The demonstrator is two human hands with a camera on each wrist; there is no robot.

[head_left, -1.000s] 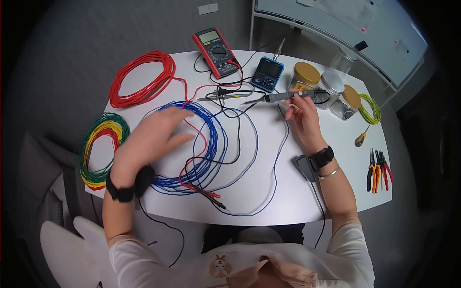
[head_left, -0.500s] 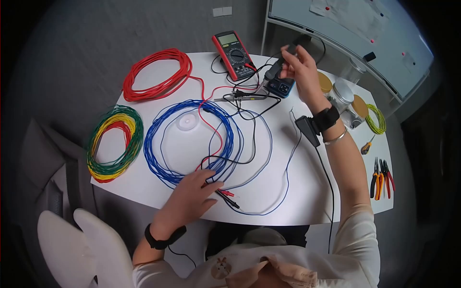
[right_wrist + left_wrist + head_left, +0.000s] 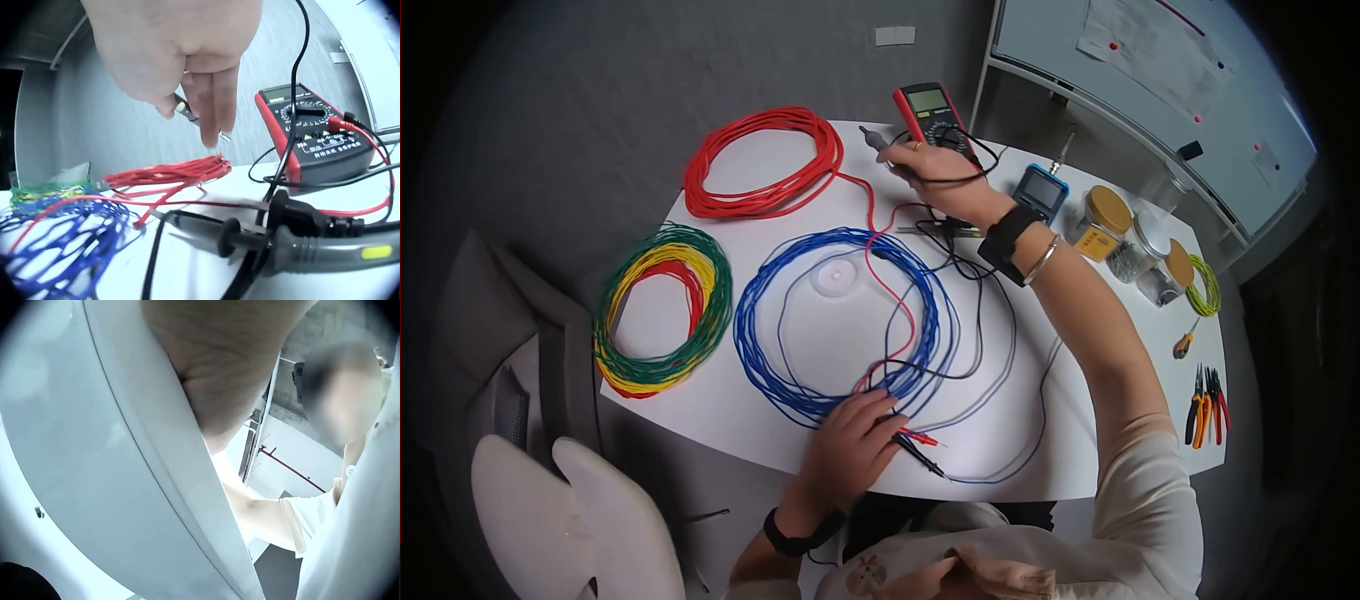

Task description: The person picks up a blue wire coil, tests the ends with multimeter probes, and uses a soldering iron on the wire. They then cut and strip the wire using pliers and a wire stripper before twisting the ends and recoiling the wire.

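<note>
My right hand (image 3: 945,178) holds a grey pen-shaped probe (image 3: 874,140) in the air near the back edge, left of a red-and-black multimeter (image 3: 940,115). Its black cable loops round the wrist side. In the right wrist view a round button shows on the probe (image 3: 181,106) between thumb and fingers. My left hand (image 3: 850,447) lies at the front edge over the test leads, by the rim of the blue wire coil (image 3: 750,345). Red (image 3: 923,438) and black (image 3: 920,455) probe tips stick out past its fingers; I cannot tell whether it grips them.
Red wire (image 3: 710,195) and a green-yellow-red bundle (image 3: 718,320) lie left. A small clear spool (image 3: 835,277) sits inside the blue coil. At right stand a blue handheld scope (image 3: 1040,190), lidded jars (image 3: 1108,210), a screwdriver (image 3: 1185,345) and pliers (image 3: 1200,415). Another grey probe (image 3: 325,247) lies among cables.
My right hand has carried the grey probe from beside the jars across to the back, left of the multimeter. My left hand has come down from above the blue coil to the test leads.
</note>
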